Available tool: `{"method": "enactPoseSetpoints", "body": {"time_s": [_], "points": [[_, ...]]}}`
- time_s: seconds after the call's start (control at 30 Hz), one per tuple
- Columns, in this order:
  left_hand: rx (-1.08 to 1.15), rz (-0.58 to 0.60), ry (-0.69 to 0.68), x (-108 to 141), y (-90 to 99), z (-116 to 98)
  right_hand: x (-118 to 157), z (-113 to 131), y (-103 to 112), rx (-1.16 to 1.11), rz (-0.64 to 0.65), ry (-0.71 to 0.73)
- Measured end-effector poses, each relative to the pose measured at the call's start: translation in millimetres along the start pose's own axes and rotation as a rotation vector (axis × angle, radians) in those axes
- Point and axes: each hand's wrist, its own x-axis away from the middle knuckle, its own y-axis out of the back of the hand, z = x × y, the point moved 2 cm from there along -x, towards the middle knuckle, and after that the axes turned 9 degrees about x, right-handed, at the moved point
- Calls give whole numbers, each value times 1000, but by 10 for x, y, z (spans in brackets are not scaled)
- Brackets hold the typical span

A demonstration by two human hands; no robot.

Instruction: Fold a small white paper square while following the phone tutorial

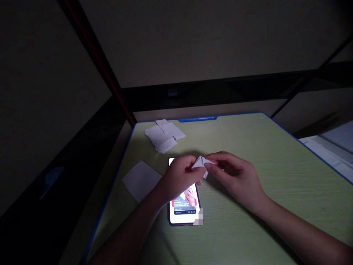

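Note:
A small folded piece of white paper [202, 163] with pointed corners is held between both hands above the table. My left hand [180, 175] is closed round its left side, above the phone. From the right, my right hand [238, 176] pinches the paper's right point between thumb and fingers. Beneath my left hand lies a phone [184, 209] with a lit screen that shows a picture of fingers and some text; its upper part is mostly covered. A flat white sheet [142, 180] lies left of the phone, partly behind my left wrist.
Several white paper pieces [162, 137] lie overlapping at the back left of the light green table [275, 165]. The table has a blue edge and a blue strip [198, 119] at the back. Dark walls rise behind and to the left. A white object [331, 154] stands beyond the right edge.

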Motion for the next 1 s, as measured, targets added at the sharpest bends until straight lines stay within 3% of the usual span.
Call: {"method": "enactPoseSetpoints", "body": {"time_s": [0.2, 0.7, 1.0], "points": [[-1, -9, 14, -3, 4, 11, -16, 0, -9, -86, 27, -46], [87, 3, 50, -22, 2, 63, -23, 23, 27, 92, 118, 146], [161, 29, 77, -16, -22, 30, -29, -17, 40, 111, 130, 86]]}}
